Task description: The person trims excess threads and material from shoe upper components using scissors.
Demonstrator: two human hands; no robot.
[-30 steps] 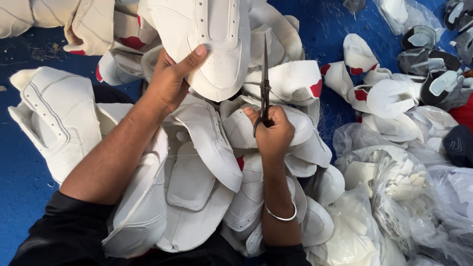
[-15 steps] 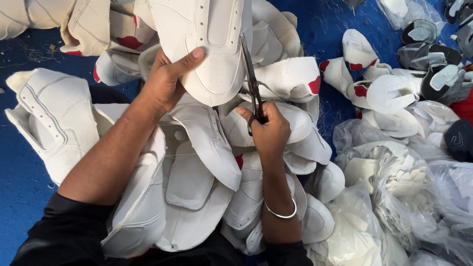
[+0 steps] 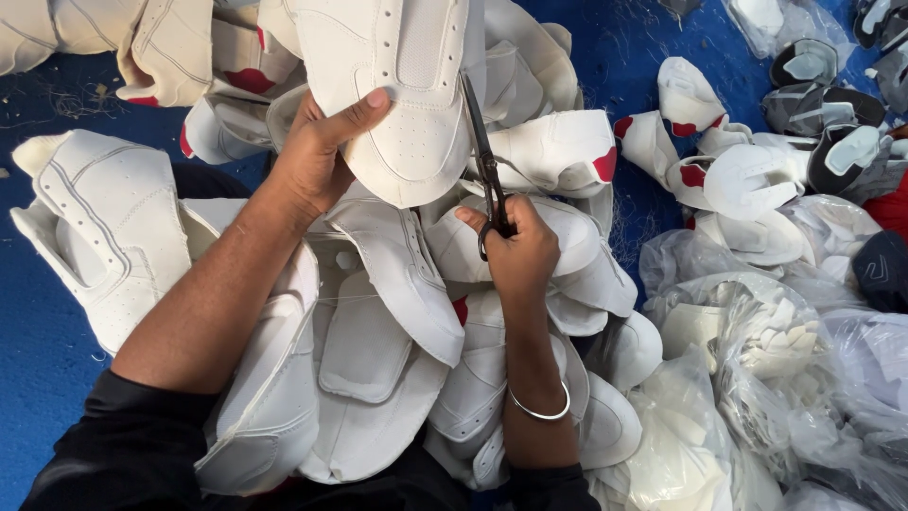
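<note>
Two hands working: left hand point(image 3: 317, 156) clamping the white shoe upper point(image 3: 402, 85) above the pile point(image 3: 378, 331); right hand point(image 3: 515, 251), closed on the scissors point(image 3: 484, 161), has been tilting the blades onto its right edge, so trimming is starting.

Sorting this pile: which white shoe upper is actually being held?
The white perforated shoe upper at top centre, gripped by the left hand, scissors along its right edge.

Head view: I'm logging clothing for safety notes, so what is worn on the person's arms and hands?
Both hands are bare, no gloves. Black sleeves are pushed up near the elbows. A thin silver bangle circles the right forearm above the wrist. No rings or watch show.
</note>
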